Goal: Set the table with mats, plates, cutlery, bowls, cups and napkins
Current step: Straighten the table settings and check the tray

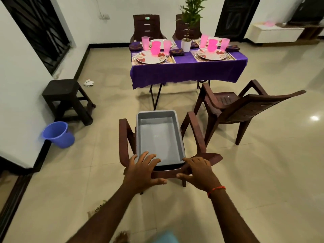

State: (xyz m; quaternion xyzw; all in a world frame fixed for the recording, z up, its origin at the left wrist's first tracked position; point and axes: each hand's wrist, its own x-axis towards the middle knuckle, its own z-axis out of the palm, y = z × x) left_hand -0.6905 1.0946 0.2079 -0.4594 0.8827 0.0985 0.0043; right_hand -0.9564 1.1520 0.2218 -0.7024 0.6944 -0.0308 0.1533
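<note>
Cream tiled floor (175, 100) lies between the brown plastic chair (123, 137) and the near edge of the table (187, 71). A second chair (245, 106) stands turned aside near the table's near right corner. A dark stool (64, 95) and a blue bucket (57, 134) sit by the left wall.

The left hand (143, 170) and right hand (199, 170) grip the chair's back. The left fingers are spread over its top and the near rim of the grey tray (157, 134) on the seat. The right fingers are curled over the top, and both thumbs press its near face.

The table wears a purple cloth. It carries patterned mats (171, 59), flowered plates (149, 57), pink cups (155, 48) and dark folded napkins (177, 52). A potted plant (186, 44) stands at the centre.
</note>
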